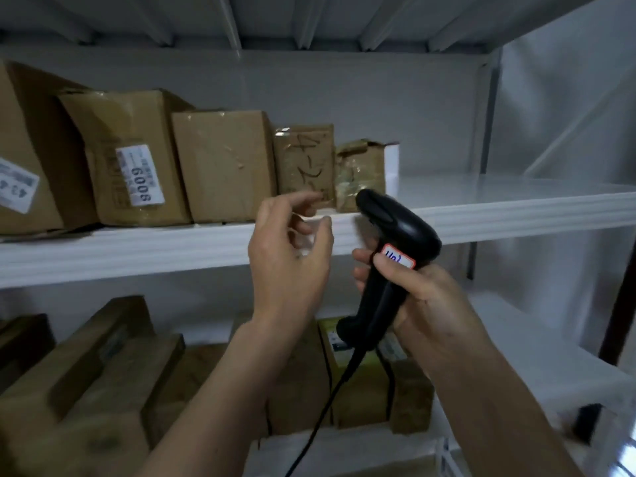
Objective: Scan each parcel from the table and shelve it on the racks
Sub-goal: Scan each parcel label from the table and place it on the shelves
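Observation:
My right hand point(423, 304) grips the handle of a black barcode scanner point(392, 249), whose head points up toward the white upper shelf point(137, 249). A white label with a red border sits on the scanner. My left hand point(289, 256) hovers in front of the shelf edge with loosely curled fingers, holding nothing. Just beyond its fingertips stand a small taped parcel with handwriting point(304, 160) and a crumpled small parcel point(359, 173), the last in a row of brown boxes.
Larger boxes fill the upper shelf's left, one labelled 6008 point(134, 156), another plain point(223, 163). The shelf's right half point(516, 197) is bare. The lower shelf holds more brown parcels point(103, 373) and a yellowish box point(358, 383). The scanner's cable point(320, 418) hangs down.

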`<state>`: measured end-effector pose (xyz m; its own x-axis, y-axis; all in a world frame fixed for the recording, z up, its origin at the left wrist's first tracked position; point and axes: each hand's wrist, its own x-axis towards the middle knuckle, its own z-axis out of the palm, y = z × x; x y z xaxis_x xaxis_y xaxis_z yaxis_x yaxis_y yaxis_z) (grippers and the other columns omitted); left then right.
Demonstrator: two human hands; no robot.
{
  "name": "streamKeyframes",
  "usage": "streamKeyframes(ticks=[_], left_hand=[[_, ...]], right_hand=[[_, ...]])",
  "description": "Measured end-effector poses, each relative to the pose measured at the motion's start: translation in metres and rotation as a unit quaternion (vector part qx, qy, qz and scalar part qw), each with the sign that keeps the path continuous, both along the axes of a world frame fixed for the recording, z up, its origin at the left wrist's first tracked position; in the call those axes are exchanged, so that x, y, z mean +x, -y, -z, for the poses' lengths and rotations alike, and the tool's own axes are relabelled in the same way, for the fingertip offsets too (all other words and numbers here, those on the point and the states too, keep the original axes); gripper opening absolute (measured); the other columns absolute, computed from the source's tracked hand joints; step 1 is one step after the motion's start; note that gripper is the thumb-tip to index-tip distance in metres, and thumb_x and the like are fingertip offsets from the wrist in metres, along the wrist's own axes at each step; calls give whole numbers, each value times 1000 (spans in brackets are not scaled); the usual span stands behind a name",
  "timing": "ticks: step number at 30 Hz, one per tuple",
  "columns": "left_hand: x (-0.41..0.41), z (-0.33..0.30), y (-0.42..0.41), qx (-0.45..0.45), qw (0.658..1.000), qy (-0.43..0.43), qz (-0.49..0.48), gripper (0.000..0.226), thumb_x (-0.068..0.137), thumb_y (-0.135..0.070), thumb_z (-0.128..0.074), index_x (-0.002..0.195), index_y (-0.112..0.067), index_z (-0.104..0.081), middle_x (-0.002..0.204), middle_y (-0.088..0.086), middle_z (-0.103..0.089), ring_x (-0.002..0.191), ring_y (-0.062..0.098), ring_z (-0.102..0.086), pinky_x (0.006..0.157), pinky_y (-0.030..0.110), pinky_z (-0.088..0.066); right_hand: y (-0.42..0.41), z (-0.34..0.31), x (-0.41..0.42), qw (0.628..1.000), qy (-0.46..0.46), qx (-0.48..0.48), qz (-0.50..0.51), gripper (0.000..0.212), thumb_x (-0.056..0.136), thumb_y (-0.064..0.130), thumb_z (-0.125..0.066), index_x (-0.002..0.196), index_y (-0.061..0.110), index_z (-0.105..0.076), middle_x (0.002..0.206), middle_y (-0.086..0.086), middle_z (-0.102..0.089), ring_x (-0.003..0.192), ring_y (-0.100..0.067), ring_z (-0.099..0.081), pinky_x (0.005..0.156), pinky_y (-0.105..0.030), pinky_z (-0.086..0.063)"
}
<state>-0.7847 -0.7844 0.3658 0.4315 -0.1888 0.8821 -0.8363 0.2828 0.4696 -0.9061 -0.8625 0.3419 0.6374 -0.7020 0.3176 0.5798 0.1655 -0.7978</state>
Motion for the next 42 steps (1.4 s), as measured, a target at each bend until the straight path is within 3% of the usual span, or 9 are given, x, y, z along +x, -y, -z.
streamKeyframes(ticks=[3, 6, 10, 17, 21, 28, 32, 38, 42], left_hand=[[8, 36, -30, 6, 998, -70, -7, 21, 88, 0, -64, 103, -14, -64, 91, 8, -61, 74, 4, -55, 66, 11, -43], [17, 75, -70, 13, 985, -169, -35, 20, 88, 2, -64, 97, -15, -66, 82, 1, -60, 64, 1, -51, 62, 12, -43], [29, 124, -136, 39, 952, -286, -99, 17, 89, -1, -63, 90, -17, -69, 70, -4, -58, 62, 5, -51, 60, 14, -44], [39, 175, -252, 72, 881, -419, -208, 12, 90, -12, -66, 88, -24, -70, 80, 2, -66, 71, 9, -59, 62, 20, -49], [46, 185, -300, 47, 859, -454, -231, 9, 91, -10, -65, 90, -17, -70, 80, 6, -68, 69, 14, -59, 60, 21, -51], [76, 202, -400, 51, 842, -472, -257, 10, 90, -10, -66, 90, -20, -71, 66, -8, -64, 65, 7, -58, 59, 17, -48], [106, 205, -472, 35, 831, -488, -265, 9, 88, -8, -66, 91, -16, -71, 75, -3, -67, 71, 10, -61, 67, 23, -50], [152, 208, -573, 72, 826, -483, -280, 7, 89, -12, -67, 91, -19, -69, 78, -4, -65, 62, -2, -61, 51, 8, -44], [180, 205, -623, 101, 823, -483, -280, 8, 91, -12, -65, 93, -20, -68, 82, 0, -62, 75, 10, -59, 56, 11, -46]], right_hand=[[-18, 23, 13, 998, -15, -10, -53, 46, 73, 14, -66, 118, 7, -61, 98, -10, -74, 83, -19, -70, 79, -33, -55], [-40, 47, 23, 993, -39, -16, -112, 36, 70, 14, -68, 105, 9, -67, 94, -9, -74, 78, -18, -70, 73, -29, -58], [-75, 82, 38, 977, -83, -3, -196, 43, 71, 11, -67, 113, 7, -63, 95, -10, -73, 80, -19, -69, 71, -29, -57], [-145, 129, 72, 943, -155, 36, -292, 35, 73, 10, -66, 108, 6, -65, 92, -10, -73, 82, -19, -69, 80, -31, -58], [-188, 143, 90, 926, -179, 39, -330, 39, 73, 11, -67, 112, 7, -64, 97, -10, -72, 84, -20, -69, 82, -32, -57], [-280, 159, 134, 907, -196, 55, -369, 32, 72, 11, -66, 104, 9, -67, 94, -9, -73, 82, -19, -69, 80, -30, -58], [-346, 164, 170, 896, -214, 43, -387, 36, 69, 13, -69, 105, 12, -67, 94, -8, -74, 82, -18, -70, 76, -30, -57], [-453, 168, 234, 890, -232, 26, -392, 40, 67, 16, -73, 105, 8, -68, 93, -8, -74, 81, -18, -69, 77, -33, -53], [-506, 169, 264, 892, -226, 23, -390, 31, 68, 16, -72, 98, 10, -72, 93, -9, -74, 80, -17, -69, 73, -30, -54]])
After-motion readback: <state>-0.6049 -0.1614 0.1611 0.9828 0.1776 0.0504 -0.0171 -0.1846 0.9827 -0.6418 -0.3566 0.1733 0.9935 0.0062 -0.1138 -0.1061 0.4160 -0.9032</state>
